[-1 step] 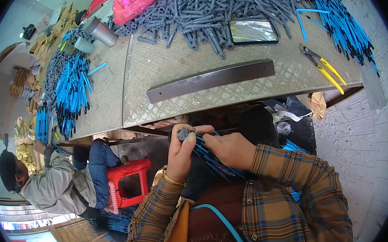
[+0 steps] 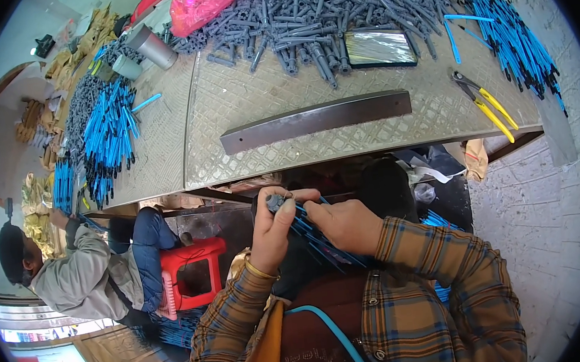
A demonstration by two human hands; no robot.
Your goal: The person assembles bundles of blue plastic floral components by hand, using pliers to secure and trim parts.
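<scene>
My left hand [image 2: 271, 231] is closed around a small grey plastic piece [image 2: 276, 201], its end showing between thumb and fingers. It looks like the grey tubular parts heaped on the table. Close against it, my right hand [image 2: 344, 224] is closed with fingertips pinched together; what they hold is hidden. Thin blue rods [image 2: 319, 239] lie below both hands, over my lap, partly covered by the right hand. Both hands are in front of the table's near edge.
On the table [image 2: 240, 89] lie a pile of grey tubular parts [image 2: 317, 13], a dark metal bar [image 2: 316, 120], yellow-handled pliers [image 2: 487, 105], a shiny-topped tray [image 2: 380, 47] and blue rods [image 2: 516, 44]. A co-worker [image 2: 80, 268] sits at left by a red stool [image 2: 194, 272].
</scene>
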